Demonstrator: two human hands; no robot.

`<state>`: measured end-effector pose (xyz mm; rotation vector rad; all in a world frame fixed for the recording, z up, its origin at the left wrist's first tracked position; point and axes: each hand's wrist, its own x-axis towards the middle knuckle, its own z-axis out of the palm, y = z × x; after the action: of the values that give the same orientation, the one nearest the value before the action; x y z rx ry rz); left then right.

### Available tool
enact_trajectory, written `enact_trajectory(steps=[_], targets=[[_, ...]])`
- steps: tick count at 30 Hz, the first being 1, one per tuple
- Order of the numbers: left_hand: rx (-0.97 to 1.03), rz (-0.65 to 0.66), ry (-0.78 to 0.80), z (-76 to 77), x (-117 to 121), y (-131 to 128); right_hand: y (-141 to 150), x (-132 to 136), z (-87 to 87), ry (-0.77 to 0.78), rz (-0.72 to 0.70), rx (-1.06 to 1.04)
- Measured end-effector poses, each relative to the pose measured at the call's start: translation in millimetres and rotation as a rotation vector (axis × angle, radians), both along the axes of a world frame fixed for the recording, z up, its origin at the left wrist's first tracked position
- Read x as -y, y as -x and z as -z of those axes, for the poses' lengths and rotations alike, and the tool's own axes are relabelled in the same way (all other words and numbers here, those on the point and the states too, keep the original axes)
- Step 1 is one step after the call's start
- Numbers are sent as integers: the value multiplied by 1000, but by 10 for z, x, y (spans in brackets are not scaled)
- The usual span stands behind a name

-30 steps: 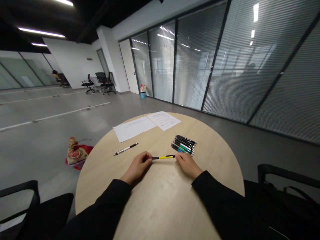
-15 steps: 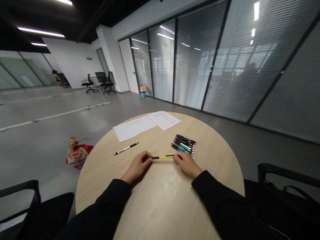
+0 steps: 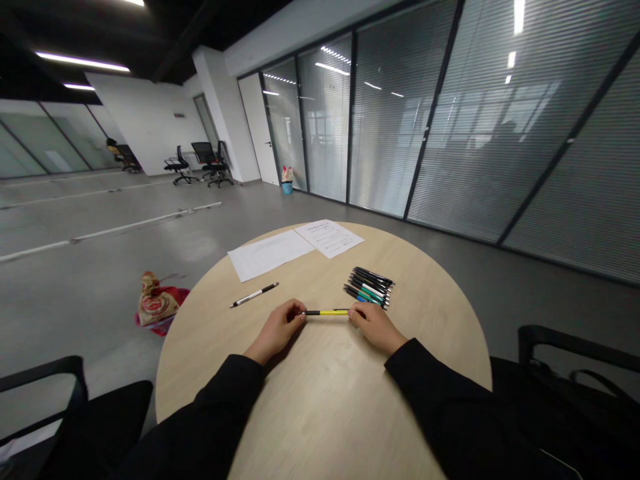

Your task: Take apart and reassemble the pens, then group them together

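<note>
Left hand [image 3: 276,329] and right hand [image 3: 375,328] clamped on opposite ends of a yellow pen [image 3: 326,312], at the round counter [image 3: 320,413] (loose pens [image 3: 369,288] lie just far-right).

Dim, cool light falls from ceiling strip lights [image 3: 83,63] at ten o'clock, glare streaks the glass partition blinds [image 3: 450,120] at two o'clock, a soft shadow lies beneath the left hand [image 3: 275,331], and fisheye bending curves the frame's edges
</note>
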<state>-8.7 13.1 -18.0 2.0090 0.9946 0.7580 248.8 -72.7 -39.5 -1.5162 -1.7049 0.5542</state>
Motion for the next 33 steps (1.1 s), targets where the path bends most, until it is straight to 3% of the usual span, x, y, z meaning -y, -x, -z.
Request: enact_trajectory(steps=[17,33], targets=[[7,-2,86,-13,18,2,-16,-5,6,3,0,10],[-24,11,48,-40,28,11,-38,-24,38,-6,-12,20]])
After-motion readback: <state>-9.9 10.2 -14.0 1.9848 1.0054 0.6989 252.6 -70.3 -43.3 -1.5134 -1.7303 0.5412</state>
